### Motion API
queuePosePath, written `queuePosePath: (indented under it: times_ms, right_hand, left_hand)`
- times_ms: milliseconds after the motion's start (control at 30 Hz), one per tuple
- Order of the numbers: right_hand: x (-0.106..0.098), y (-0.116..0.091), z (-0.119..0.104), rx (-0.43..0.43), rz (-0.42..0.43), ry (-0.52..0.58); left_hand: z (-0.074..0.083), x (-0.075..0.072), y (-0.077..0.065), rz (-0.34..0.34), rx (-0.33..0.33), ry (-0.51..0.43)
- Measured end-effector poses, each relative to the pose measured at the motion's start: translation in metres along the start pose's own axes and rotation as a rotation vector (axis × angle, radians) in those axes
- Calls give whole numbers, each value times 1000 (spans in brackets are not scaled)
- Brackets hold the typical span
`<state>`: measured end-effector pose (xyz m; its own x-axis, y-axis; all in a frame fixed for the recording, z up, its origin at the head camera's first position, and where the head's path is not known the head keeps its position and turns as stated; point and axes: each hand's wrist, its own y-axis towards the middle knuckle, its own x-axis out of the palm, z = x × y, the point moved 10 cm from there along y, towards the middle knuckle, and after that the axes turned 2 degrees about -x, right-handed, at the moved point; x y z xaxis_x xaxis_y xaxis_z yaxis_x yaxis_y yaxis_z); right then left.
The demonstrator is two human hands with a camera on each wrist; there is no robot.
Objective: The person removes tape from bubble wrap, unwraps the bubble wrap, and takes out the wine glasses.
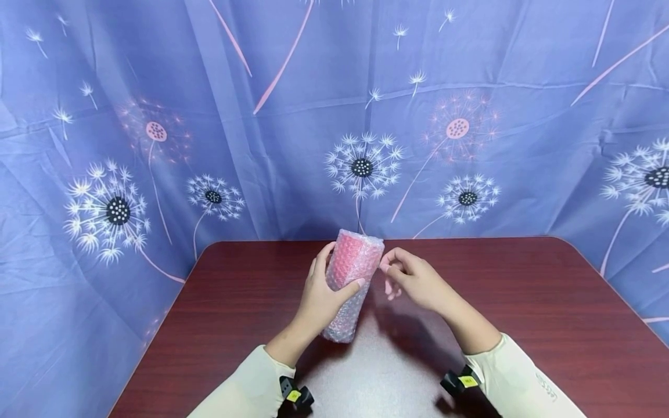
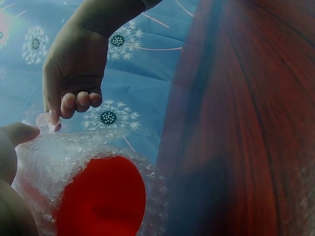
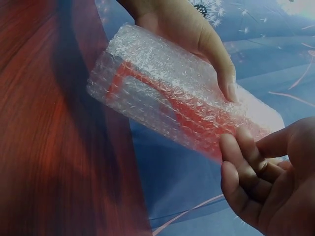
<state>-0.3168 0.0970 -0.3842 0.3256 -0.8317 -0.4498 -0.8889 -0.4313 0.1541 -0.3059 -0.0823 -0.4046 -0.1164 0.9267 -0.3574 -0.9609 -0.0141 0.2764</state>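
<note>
A tall bundle of clear bubble wrap (image 1: 347, 310) encloses a red object and leans at a tilt over the table. My left hand (image 1: 320, 297) grips it from the left, thumb across the near face and fingers behind. At its upper right edge, my right hand (image 1: 418, 283) pinches the wrap's border between thumb and index finger, its other fingers curled. In the left wrist view the round red end (image 2: 106, 196) shows through the wrap's opening. Through the layers in the right wrist view, a red handle-like outline (image 3: 140, 76) is visible.
The dark red-brown wooden table (image 1: 235, 302) has rounded far corners and a glossy bright patch near its front. A blue curtain (image 1: 292, 145) printed with dandelions hangs right behind the far edge and along the sides. Each wrist carries a black camera (image 1: 296, 396) on a strap.
</note>
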Motion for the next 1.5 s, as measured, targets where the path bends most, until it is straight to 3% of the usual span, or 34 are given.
queuePosePath:
  times_ms: [500, 833, 1133, 1500]
  right_hand:
    - [-1, -3, -9, -60, -33, -9]
    - [0, 0, -3, -27, -18, 8]
    - [7, 0, -2, -26, -75, 88]
    - [9, -1, -3, 0, -93, 90]
  left_hand:
    - [-5, -1, 1, 13, -19, 26]
    - [-5, 1, -1, -4, -24, 22]
    - [-4, 4, -2, -19, -21, 46]
    - [2, 3, -3, -16, 4, 79]
